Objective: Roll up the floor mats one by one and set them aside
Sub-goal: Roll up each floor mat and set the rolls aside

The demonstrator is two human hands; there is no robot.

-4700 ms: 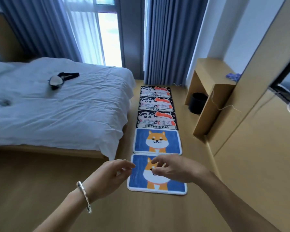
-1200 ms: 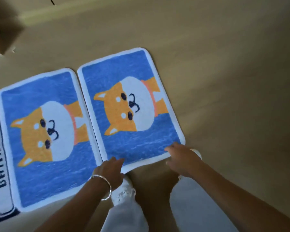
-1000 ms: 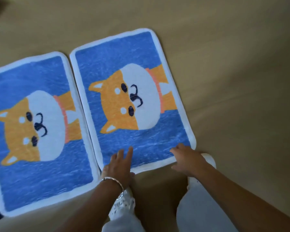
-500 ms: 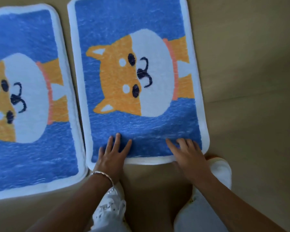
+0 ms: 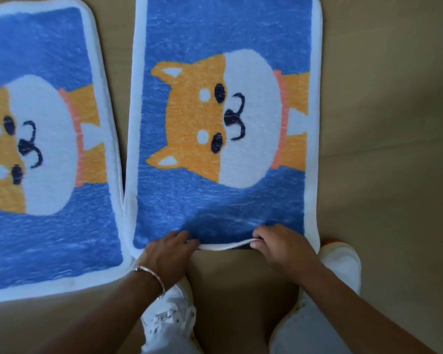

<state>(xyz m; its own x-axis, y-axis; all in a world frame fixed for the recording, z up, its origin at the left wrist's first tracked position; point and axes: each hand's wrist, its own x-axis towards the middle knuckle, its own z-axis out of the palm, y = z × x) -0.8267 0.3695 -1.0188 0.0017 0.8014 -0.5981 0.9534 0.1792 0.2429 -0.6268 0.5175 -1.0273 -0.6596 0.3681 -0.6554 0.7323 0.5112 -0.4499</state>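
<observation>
Leaning over a tan wooden floor [image 5: 384,149], the person holds the near short edge of a blue rectangular plush mat with a white border and an orange-and-white dog [image 5: 215,198]. The left hand [image 5: 168,254], a silver bracelet [image 5: 151,273] on its wrist, curls its fingers over the edge. The right hand [image 5: 281,247] pinches the white border with bent fingers. Between them the edge lifts slightly; the rest lies flat. A second matching dog mat [image 5: 49,226] lies just beside it on the left.
</observation>
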